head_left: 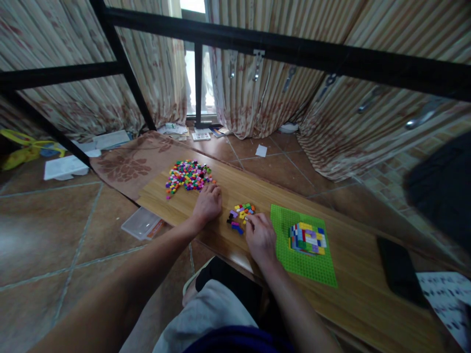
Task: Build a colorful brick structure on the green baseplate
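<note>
Multicoloured small plastic building bricks point(241, 214) lie in a loose cluster on a long, wood-grained brown tabletop point(353, 274), seen from the head camera between a person's 2 bare hands. The right hand point(261, 238) reaches to the cluster's right edge, its thumb and forefinger drawn close together just beside the yellow pieces; whether a brick sits between those fingertips cannot be told. Yellow, green, orange, lilac, black and blue pieces spread leftward from the fingers, with the blue and purple ones nearest the table's front edge.

The left hand point(208, 202) rests low at the lower right end of a larger, mixed-colour heap of tiny plastic bricks point(187, 174), its fingers curled inward over the wood. Their grip is hidden, and it cannot be told if they hold anything. The small cluster lies to the right of this hand, apart from it.

Just right of the right hand, a square green studded plastic baseplate point(305, 264) carries a blocky structure of yellow, blue, white, red and lilac bricks point(308, 239). Farther right lies a flat black rectangular object point(400, 272). Beyond the table, striped, floral-printed fabric curtains point(257, 108) hang behind a black metal frame point(290, 46).
</note>
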A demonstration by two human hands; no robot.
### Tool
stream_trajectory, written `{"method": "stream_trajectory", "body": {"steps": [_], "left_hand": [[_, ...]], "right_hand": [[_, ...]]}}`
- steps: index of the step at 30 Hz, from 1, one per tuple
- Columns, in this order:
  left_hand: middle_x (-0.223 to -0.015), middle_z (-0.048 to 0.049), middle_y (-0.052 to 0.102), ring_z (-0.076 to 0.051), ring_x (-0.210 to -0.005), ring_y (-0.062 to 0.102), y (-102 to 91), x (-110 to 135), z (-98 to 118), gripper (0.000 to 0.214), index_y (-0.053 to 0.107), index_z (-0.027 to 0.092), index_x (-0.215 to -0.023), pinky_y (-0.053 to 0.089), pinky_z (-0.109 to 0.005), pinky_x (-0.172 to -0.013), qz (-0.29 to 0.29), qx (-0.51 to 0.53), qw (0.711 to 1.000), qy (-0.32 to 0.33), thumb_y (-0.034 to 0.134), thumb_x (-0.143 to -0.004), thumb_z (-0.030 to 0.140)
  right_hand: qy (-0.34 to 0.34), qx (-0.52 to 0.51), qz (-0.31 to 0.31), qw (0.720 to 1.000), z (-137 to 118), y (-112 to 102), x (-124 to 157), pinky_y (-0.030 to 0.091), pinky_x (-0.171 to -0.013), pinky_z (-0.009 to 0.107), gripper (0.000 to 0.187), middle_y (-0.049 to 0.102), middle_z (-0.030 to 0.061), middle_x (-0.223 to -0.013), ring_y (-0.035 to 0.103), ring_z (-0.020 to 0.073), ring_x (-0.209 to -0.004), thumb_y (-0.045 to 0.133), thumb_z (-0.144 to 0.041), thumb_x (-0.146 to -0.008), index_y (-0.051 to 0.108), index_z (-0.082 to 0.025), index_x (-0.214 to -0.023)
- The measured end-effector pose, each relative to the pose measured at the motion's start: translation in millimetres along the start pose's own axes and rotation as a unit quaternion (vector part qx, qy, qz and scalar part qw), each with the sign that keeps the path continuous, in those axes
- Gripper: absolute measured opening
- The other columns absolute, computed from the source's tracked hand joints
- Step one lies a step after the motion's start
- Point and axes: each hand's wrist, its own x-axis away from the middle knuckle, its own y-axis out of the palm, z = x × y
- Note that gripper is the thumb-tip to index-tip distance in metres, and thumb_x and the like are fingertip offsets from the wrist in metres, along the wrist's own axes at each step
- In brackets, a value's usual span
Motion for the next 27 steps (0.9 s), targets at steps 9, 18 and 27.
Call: {"method": "stream_trajectory", "body": {"steps": [9, 18, 27], "left_hand": [[-0.114, -0.0133, 0.062, -0.026, -0.111, 0.055, 2.8, 0, -2, 0.023, 0.063, 0.014, -0.104, 0.045, -0.041, -0.102, 0.003, 0.000, 1.000, 0.002, 0.045, -0.089, 0.017], [-0.113, -0.0140, 0.062, -0.027, -0.111, 0.055, 1.2, -1, -3, 0.024, 0.062, 0.014, -0.102, 0.045, -0.042, -0.102, 0.006, 0.005, 1.000, 0.011, 0.043, -0.089, 0.018], [-0.113, -0.0140, 0.061, -0.028, -0.112, 0.054, 1.0, -3, -6, 0.024, 0.062, 0.016, -0.101, 0.044, -0.043, -0.102, 0.002, 0.006, 1.000, 0.015, 0.042, -0.088, 0.020]], "right_hand": [[-0.001, 0.048, -0.035, 0.998, -6, 7, -13, 0.041, -0.088, 0.035, 0.021, 0.059, 0.0096, -0.101, 0.051, 0.0227, -0.097, 0.054, -0.022, -0.089, 0.071, -0.021, -0.100], [0.060, 0.109, -0.075, 0.989, -22, 9, -26, 0.040, -0.082, 0.036, 0.020, 0.061, 0.0117, -0.097, 0.050, 0.0257, -0.094, 0.053, -0.019, -0.085, 0.071, -0.021, -0.094], [0.037, 0.064, -0.045, 0.996, -23, -4, -18, 0.042, -0.088, 0.036, 0.018, 0.064, 0.0100, -0.098, 0.053, 0.0242, -0.097, 0.047, -0.015, -0.091, 0.064, -0.018, -0.096]]}}
